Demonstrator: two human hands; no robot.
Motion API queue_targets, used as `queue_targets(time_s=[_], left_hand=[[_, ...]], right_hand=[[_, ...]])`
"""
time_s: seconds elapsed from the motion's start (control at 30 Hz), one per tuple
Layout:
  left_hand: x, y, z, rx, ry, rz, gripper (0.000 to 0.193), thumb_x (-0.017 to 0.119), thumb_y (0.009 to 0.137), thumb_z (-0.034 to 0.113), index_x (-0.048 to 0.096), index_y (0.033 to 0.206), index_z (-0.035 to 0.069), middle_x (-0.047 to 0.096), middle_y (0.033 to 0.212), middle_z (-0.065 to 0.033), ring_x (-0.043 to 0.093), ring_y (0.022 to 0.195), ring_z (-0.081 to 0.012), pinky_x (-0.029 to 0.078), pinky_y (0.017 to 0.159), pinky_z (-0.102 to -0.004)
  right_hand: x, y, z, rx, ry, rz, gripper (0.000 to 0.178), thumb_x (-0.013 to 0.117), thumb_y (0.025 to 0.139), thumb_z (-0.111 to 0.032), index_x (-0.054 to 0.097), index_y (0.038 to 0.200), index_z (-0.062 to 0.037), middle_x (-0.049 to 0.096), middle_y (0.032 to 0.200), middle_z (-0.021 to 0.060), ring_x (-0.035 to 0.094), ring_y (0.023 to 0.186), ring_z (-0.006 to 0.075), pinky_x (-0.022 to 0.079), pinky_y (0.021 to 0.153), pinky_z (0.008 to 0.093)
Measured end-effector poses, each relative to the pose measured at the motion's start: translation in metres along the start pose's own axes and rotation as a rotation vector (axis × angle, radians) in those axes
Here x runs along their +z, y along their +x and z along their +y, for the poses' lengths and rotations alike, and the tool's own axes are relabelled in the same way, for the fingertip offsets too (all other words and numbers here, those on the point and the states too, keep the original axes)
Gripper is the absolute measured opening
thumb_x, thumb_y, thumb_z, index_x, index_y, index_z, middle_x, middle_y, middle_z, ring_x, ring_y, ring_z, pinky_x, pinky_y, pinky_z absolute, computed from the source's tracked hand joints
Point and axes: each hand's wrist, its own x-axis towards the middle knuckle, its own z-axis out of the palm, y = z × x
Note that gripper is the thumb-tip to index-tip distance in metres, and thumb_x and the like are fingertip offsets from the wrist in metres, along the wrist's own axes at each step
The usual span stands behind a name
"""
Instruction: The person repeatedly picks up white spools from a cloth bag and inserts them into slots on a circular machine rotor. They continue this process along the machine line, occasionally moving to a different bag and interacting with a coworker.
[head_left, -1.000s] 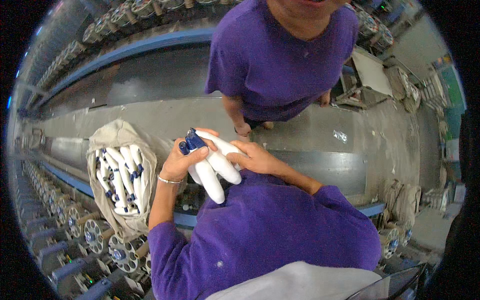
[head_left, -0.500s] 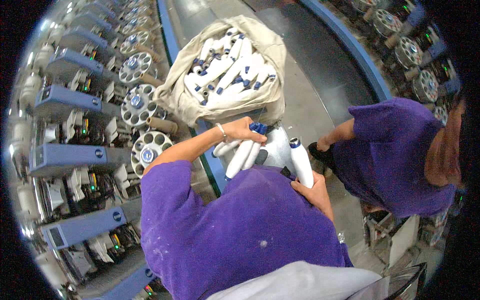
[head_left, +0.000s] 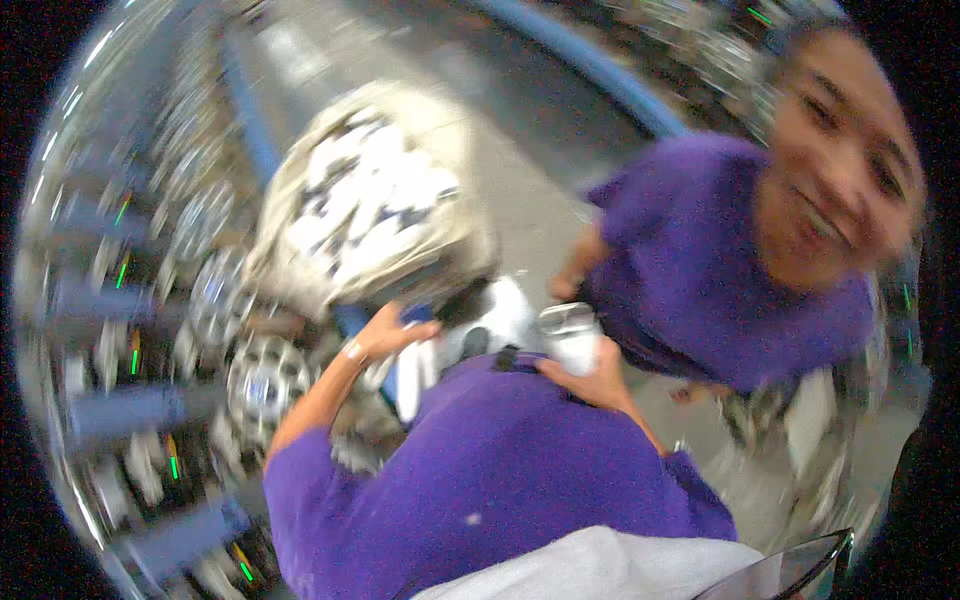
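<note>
My left hand [head_left: 390, 335] is closed around the blue ends of a few white yarn bobbins [head_left: 410, 385], which hang down in front of my body. Motion blur hides exactly how many there are. In my right hand [head_left: 597, 378] is another white yarn bobbin [head_left: 568, 345], gripped from below with its end pointing up and away from me. Beyond my left hand stands a cream cloth sack [head_left: 285, 285], heaped with many white yarn bobbins [head_left: 375, 200] that show blue ends.
Winding machines with round holders [head_left: 268, 390] and blue housings [head_left: 130, 412] line my left. A co-worker in a purple shirt [head_left: 690, 260] stands close on my right. A grey floor aisle [head_left: 520, 185] runs ahead beside a blue rail [head_left: 590, 65].
My view has swung to the right, so the sack and machines sit further left and are blurred. The co-worker now faces me. Both hands still hold their bobbins.
</note>
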Motion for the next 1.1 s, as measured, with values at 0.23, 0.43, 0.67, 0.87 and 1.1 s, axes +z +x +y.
queue_targets(time_s=[0.23, 0.43, 0.67, 0.87, 1.1], left_hand=[[-0.002, -0.007, 0.008, -0.161, -0.257, 0.034, 0.025, 0.072, 0.083, 0.019, 0.068, 0.09, -0.004, 0.071, 0.088, -0.0112, 0.063, 0.074, -0.0136, 0.051, 0.07, -0.0288], [-0.013, 0.007, -0.008, -0.161, -0.238, -0.032, 0.03, 0.074, 0.081, 0.025, 0.068, 0.087, -0.003, 0.07, 0.086, -0.0088, 0.06, 0.071, -0.0117, 0.05, 0.067, -0.0281], [-0.014, -0.002, 0.007, 0.009, -0.085, -0.09, 0.025, 0.071, 0.082, 0.021, 0.069, 0.09, -0.003, 0.07, 0.092, -0.0088, 0.06, 0.085, -0.0126, 0.047, 0.078, -0.0279], [-0.014, -0.012, 0.015, 0.112, 0.149, -0.142, 0.017, 0.068, 0.084, 0.017, 0.07, 0.089, 0.001, 0.068, 0.081, -0.0007, 0.058, 0.073, -0.0074, 0.048, 0.068, -0.0253], [-0.008, -0.014, 0.002, 0.085, 0.079, -0.212, 0.018, 0.072, 0.083, 0.02, 0.07, 0.089, 0.003, 0.063, 0.071, 0.0025, 0.053, 0.06, -0.0053, 0.044, 0.057, -0.0226]], right_hand=[[0.004, 0.02, -0.023, -0.251, 0.311, -0.098, 0.035, 0.076, 0.073, -0.006, 0.063, 0.105, 0.0012, 0.067, 0.108, 0.011, 0.064, 0.101, 0.0217, 0.049, 0.088, 0.0329], [0.018, 0.008, -0.031, 0.094, 0.717, -0.487, 0.019, 0.074, 0.082, -0.016, 0.062, 0.087, -0.0024, 0.064, 0.084, 0.0055, 0.064, 0.086, 0.0177, 0.05, 0.082, 0.0366], [0.005, -0.017, 0.009, 0.029, -0.019, -0.119, 0.043, 0.075, 0.078, -0.032, 0.062, 0.103, 0.0003, 0.067, 0.087, 0.0129, 0.065, 0.079, 0.0263, 0.051, 0.07, 0.0364], [-0.003, -0.052, 0.037, 0.32, -0.236, -0.144, 0.046, 0.074, 0.076, -0.03, 0.061, 0.111, -0.0041, 0.068, 0.091, 0.0181, 0.067, 0.081, 0.0339, 0.052, 0.072, 0.0406], [-0.012, -0.076, 0.051, 0.307, -0.441, -0.146, 0.024, 0.071, 0.071, -0.025, 0.065, 0.082, -0.0044, 0.068, 0.08, 0.0183, 0.066, 0.077, 0.0373, 0.052, 0.07, 0.0456]])
